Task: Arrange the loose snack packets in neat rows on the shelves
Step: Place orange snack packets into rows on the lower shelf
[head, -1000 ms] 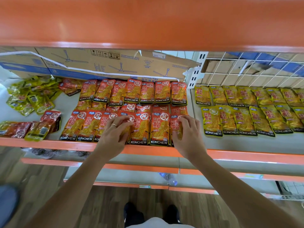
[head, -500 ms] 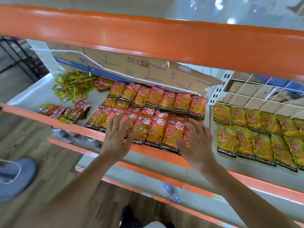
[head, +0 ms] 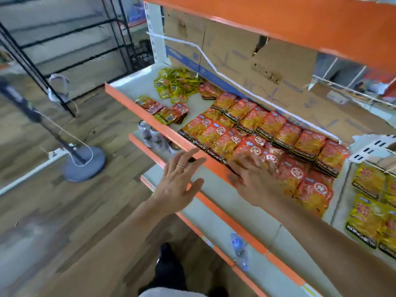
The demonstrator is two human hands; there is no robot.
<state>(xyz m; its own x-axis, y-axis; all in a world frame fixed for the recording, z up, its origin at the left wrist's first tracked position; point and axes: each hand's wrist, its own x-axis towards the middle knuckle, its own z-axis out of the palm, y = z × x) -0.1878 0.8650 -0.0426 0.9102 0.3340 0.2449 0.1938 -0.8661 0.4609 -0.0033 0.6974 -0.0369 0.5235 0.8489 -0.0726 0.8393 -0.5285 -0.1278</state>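
Red-orange snack packets [head: 265, 129] lie in rows on the orange-edged shelf [head: 150, 116]. A loose heap of yellow-green packets [head: 175, 84] sits at the shelf's far left, and a few mixed loose packets [head: 162, 110] lie near the front edge. My left hand [head: 180, 181] hovers with spread fingers in front of the shelf lip, holding nothing. My right hand [head: 250, 179], blurred by motion, is over the front row of red packets with its fingers extended; contact is unclear. Yellow packets [head: 372, 202] fill the neighbouring bay on the right.
A flattened cardboard box [head: 257, 67] leans along the back of the shelf. Cans [head: 154, 138] stand on the lower shelf, and a plastic bottle [head: 239, 249] lies on a shelf below that. A stand with a round base [head: 85, 161] and a black rack [head: 64, 46] occupy the floor at left.
The view has swung left and tilted. Both hands have lifted off the front row of red packets; the left hand now floats in front of the shelf edge.
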